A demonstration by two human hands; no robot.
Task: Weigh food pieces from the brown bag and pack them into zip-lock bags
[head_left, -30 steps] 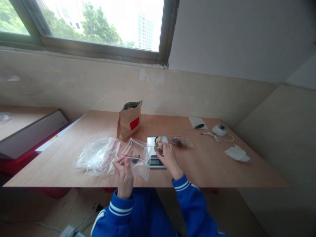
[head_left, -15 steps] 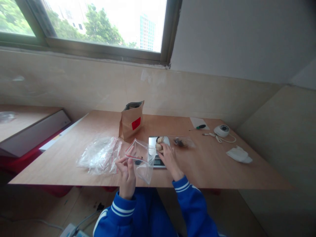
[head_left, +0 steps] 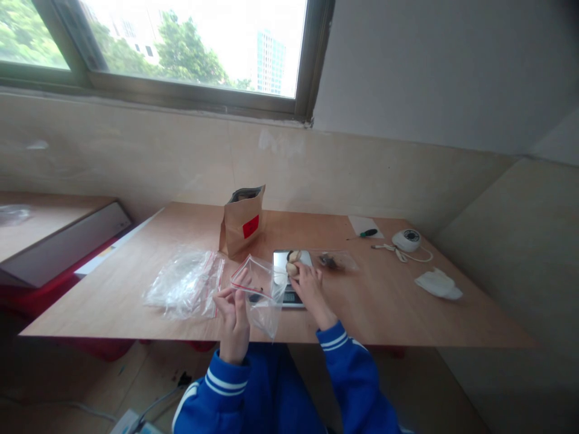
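Observation:
My left hand (head_left: pixel 234 313) pinches the rim of a clear zip-lock bag (head_left: pixel 268 313) with a red seal strip, its mouth spread apart. A small dark bit shows through the plastic. At the kitchen scale (head_left: pixel 279 258), the fingertips of my right hand (head_left: pixel 310 287) are closed on a pale tan rounded piece (head_left: pixel 292 269) on the platform. Behind that lies another pale piece (head_left: pixel 295 256) with a dark edge. The bag overlaps part of the scale; the display digits are too small to read.
Left of the scale lies a pile of clear zip-lock bags (head_left: pixel 183 283). An open kraft pouch (head_left: pixel 237 226) with a red label stands behind. To the right are a bag of dark pieces (head_left: pixel 332 261), a screwdriver (head_left: pixel 367 233), a white dome camera (head_left: pixel 407 240) and crumpled white tissue (head_left: pixel 438 283).
Almost nothing differs. Both hands keep their places, and the view has shifted very slightly.

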